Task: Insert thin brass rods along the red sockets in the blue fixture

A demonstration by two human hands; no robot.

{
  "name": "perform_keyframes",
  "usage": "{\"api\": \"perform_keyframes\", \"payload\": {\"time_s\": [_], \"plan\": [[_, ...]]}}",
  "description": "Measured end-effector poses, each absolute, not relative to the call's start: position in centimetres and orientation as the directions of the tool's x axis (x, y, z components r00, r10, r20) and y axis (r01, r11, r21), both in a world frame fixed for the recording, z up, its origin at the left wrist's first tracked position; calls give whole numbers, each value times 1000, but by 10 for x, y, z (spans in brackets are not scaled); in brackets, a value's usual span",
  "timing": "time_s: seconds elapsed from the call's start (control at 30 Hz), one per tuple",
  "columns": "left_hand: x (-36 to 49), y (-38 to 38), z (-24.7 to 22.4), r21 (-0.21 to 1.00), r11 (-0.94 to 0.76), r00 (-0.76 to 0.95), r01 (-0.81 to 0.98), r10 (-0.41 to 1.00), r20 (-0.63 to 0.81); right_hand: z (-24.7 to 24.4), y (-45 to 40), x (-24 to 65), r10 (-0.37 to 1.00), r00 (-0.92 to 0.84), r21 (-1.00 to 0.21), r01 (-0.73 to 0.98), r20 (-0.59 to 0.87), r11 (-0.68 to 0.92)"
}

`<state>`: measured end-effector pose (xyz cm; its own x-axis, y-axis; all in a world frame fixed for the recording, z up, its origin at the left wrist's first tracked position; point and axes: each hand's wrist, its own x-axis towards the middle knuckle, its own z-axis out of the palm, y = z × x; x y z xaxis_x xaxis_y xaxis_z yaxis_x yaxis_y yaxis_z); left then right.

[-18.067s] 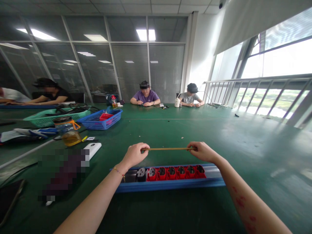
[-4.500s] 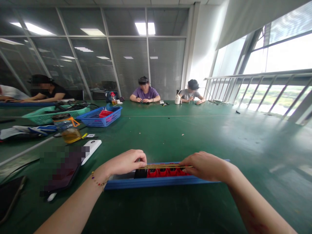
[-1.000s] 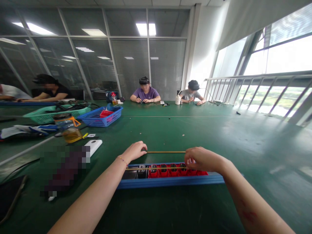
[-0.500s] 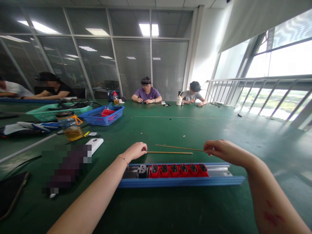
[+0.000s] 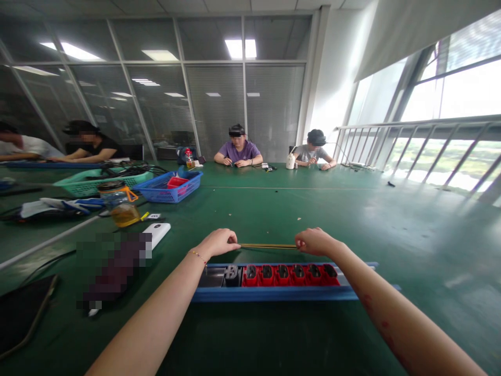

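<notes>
My left hand point(image 5: 219, 244) is closed in a pinch on the left end of thin, light-brown wooden sticks point(image 5: 268, 246). At their other end, my right hand point(image 5: 316, 242) pinches them too. The sticks lie level, close together side by side, just above or on the table. Nearer to me, a blue rail point(image 5: 289, 295) with a silvery channel runs left to right. Several red connector housings point(image 5: 282, 275) with dark tops stand in a row in it, beside one black and grey connector housing point(image 5: 232, 275). My right forearm covers part of the rail's right end.
On the left lie a white power bank point(image 5: 158, 232), a dark phone point(image 5: 25, 313), a jar of amber liquid point(image 5: 124, 213), a blue basket point(image 5: 172, 195) and a green basket point(image 5: 78, 186). Several people sit around the green table point(image 5: 250, 206).
My right hand has moved left and its stick now lies alongside the one in my left hand. Before, the two sticks were apart at an angle. The view has shifted slightly.
</notes>
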<state>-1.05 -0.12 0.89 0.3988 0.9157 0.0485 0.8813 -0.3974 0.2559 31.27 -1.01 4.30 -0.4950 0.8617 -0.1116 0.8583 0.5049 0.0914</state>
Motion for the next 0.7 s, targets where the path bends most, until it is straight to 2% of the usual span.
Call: {"api": "perform_keyframes", "payload": {"time_s": [0.13,0.3,0.47,0.7], "plan": [[-13,-2,9,177,-416,407,892,909,83,39,-1,297,857,-502,155,843,-115,515],[-11,-4,11,158,-417,409,895,909,79,36,2,282,856,-502,202,831,-126,518],[-8,-9,15,132,-415,409,900,910,70,39,3,289,858,-495,193,836,-139,514],[-7,-11,15,115,-383,378,917,924,57,34,12,311,867,-441,177,857,-231,484]]}}
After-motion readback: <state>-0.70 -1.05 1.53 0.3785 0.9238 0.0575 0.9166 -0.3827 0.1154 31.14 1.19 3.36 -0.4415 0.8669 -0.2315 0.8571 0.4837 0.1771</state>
